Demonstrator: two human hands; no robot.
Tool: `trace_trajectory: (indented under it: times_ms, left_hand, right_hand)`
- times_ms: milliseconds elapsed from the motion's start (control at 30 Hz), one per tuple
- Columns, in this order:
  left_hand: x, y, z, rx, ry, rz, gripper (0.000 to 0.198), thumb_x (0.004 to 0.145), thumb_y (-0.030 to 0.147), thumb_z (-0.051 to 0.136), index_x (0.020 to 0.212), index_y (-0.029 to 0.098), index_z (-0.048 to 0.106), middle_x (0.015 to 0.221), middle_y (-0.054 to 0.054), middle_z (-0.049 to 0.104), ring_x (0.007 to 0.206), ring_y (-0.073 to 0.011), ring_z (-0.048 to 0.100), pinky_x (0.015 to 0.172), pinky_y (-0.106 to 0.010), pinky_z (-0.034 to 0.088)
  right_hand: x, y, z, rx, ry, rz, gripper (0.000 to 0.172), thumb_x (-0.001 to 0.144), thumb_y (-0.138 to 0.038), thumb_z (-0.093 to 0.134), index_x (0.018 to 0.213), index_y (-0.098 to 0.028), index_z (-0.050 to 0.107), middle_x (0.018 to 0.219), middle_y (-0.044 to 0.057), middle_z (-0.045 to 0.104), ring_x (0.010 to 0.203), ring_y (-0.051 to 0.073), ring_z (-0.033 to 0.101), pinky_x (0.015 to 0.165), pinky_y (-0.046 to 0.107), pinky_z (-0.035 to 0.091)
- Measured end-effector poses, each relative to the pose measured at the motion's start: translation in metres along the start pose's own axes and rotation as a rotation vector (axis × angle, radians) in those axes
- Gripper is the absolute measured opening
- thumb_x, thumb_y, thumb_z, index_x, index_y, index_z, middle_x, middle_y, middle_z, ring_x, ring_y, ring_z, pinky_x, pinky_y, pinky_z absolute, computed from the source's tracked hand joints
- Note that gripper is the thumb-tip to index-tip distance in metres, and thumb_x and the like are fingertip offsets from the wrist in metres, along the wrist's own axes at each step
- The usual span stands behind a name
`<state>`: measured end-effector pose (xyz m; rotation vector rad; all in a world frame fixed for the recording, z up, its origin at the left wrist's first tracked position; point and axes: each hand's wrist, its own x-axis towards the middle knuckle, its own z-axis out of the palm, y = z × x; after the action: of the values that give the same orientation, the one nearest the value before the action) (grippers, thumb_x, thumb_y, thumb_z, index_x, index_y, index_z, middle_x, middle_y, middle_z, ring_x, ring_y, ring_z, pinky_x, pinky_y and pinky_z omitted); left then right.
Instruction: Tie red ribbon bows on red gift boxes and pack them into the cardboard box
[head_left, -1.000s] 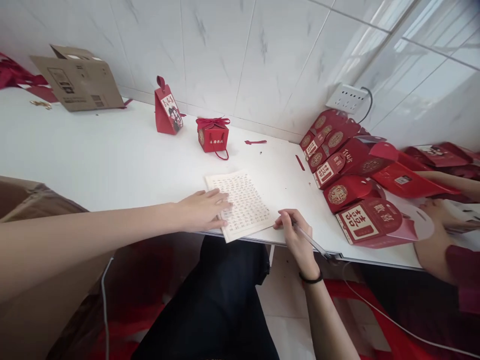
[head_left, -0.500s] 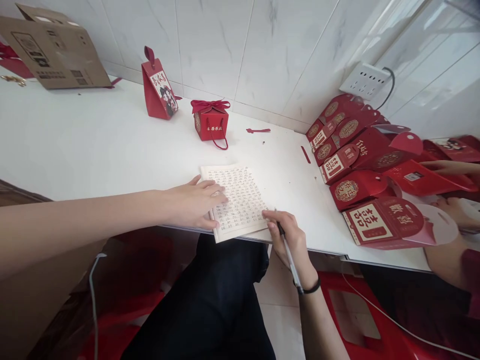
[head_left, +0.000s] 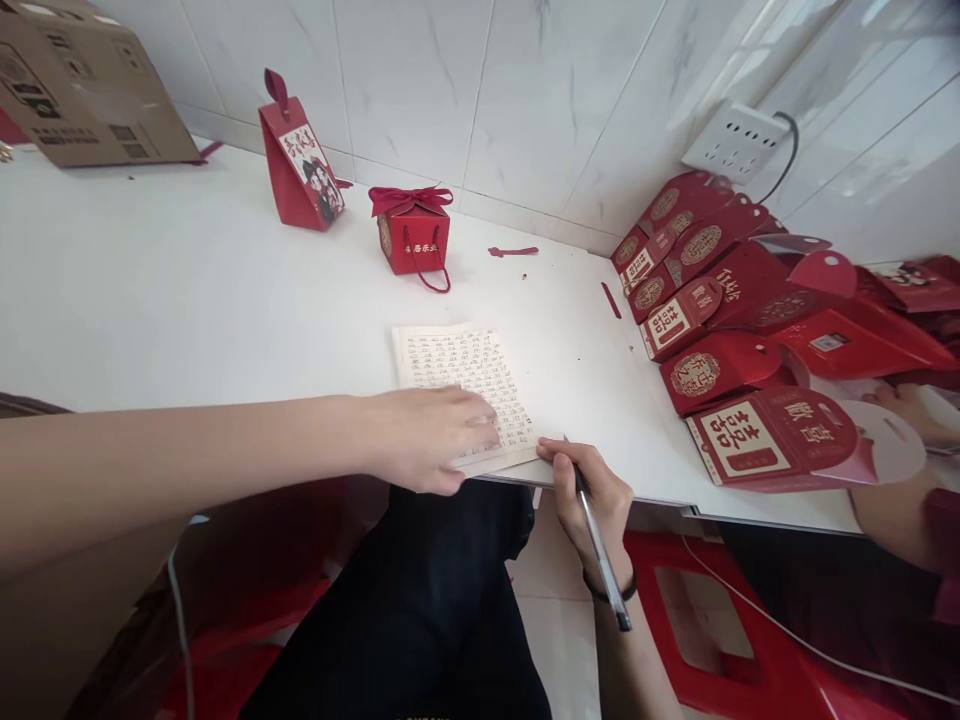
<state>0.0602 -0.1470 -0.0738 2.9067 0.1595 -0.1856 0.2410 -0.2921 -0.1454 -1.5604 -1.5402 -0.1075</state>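
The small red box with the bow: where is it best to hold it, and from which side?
Probably by its two flat side walls, below the bow, reaching from the near table edge. The small red box stands upright with free space around it, and the bow on top looks easy to crush.

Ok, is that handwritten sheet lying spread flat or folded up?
Spread flat: the sheet lies open on the white table, its rows of writing showing, with the left hand resting on its near edge.
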Motion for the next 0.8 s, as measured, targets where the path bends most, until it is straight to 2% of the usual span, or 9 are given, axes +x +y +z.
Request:
trace_trajectory:
  times_ms: [100,233,300,367,433,533,600,667,800]
  left_hand:
    - [-0.002,-0.001,0.003,-0.086,-0.051,0.034,0.047,0.08,0.033,0.053,0.124,0.018,0.049,0.131,-0.01,0.048,0.122,-0.0251,0.041,0.102,-0.034,0.03]
    - [-0.018,-0.023,0.0,-0.224,-0.107,-0.083,0.048,0.08,0.036,0.051,0.127,0.027,0.047,0.141,-0.004,0.039,0.134,-0.0258,0.024,0.109,-0.039,0.019]
    - [-0.022,-0.033,-0.003,-0.287,-0.147,-0.122,0.051,0.075,0.033,0.058,0.125,0.033,0.05,0.144,0.001,0.036,0.136,-0.0277,0.02,0.11,-0.043,0.015]
    - [-0.022,-0.037,-0.006,-0.346,-0.164,-0.137,0.054,0.07,0.032,0.062,0.123,0.035,0.051,0.144,0.002,0.036,0.135,-0.0286,0.022,0.11,-0.044,0.015]
    - [-0.018,-0.037,-0.009,-0.362,-0.178,-0.157,0.053,0.07,0.034,0.063,0.122,0.035,0.052,0.144,0.002,0.036,0.135,-0.0288,0.022,0.11,-0.046,0.015]
    - [-0.015,-0.034,-0.01,-0.345,-0.234,-0.195,0.049,0.075,0.037,0.058,0.124,0.036,0.05,0.147,0.004,0.03,0.137,-0.0282,0.017,0.11,-0.05,0.012]
    - [-0.014,-0.033,-0.009,-0.328,-0.255,-0.191,0.05,0.077,0.038,0.055,0.127,0.035,0.047,0.149,0.004,0.025,0.138,-0.0281,0.012,0.11,-0.051,0.01]
    - [-0.014,-0.032,-0.008,-0.306,-0.261,-0.182,0.052,0.078,0.039,0.053,0.129,0.033,0.044,0.15,0.004,0.021,0.138,-0.0285,0.009,0.109,-0.052,0.009]
    - [-0.013,-0.029,-0.008,-0.281,-0.284,-0.22,0.048,0.081,0.04,0.048,0.128,0.031,0.044,0.15,0.002,0.02,0.139,-0.0283,0.007,0.108,-0.055,0.009]
  right_hand:
    - [-0.001,0.002,-0.003,0.018,-0.012,0.058,0.017,0.089,-0.019,0.046,0.091,-0.02,0.063,0.086,0.003,0.069,0.084,0.018,0.065,0.075,0.031,0.053]
    - [-0.001,-0.002,-0.005,0.019,-0.031,0.175,0.019,0.091,-0.026,0.044,0.092,-0.02,0.062,0.088,0.005,0.068,0.087,0.02,0.063,0.078,0.035,0.051]
    - [0.003,-0.013,-0.001,0.044,0.046,0.219,0.023,0.092,-0.032,0.04,0.102,-0.019,0.057,0.086,0.006,0.066,0.084,0.021,0.063,0.075,0.037,0.05]
    - [0.01,-0.032,0.008,0.187,0.184,0.192,0.029,0.092,-0.04,0.037,0.109,-0.02,0.05,0.083,0.006,0.061,0.078,0.02,0.061,0.069,0.036,0.049]
    - [0.016,-0.054,0.021,0.431,0.258,0.133,0.028,0.091,-0.046,0.038,0.099,-0.021,0.047,0.079,0.004,0.054,0.07,0.018,0.057,0.061,0.032,0.047]
    - [0.023,-0.074,0.042,0.637,0.062,0.2,0.023,0.091,-0.039,0.041,0.079,-0.021,0.046,0.068,-0.001,0.048,0.058,0.013,0.05,0.054,0.026,0.042]
    - [0.024,-0.075,0.053,0.577,-0.025,0.292,0.029,0.091,-0.034,0.044,0.065,-0.02,0.043,0.058,-0.003,0.044,0.051,0.01,0.043,0.05,0.023,0.036]
    - [0.025,-0.07,0.059,0.45,-0.037,0.348,0.036,0.088,-0.032,0.048,0.056,-0.019,0.037,0.05,-0.005,0.038,0.047,0.009,0.037,0.047,0.022,0.031]
    - [0.026,-0.063,0.059,0.322,-0.085,0.373,0.039,0.084,-0.028,0.049,0.05,-0.019,0.033,0.046,-0.006,0.033,0.045,0.009,0.033,0.047,0.022,0.028]
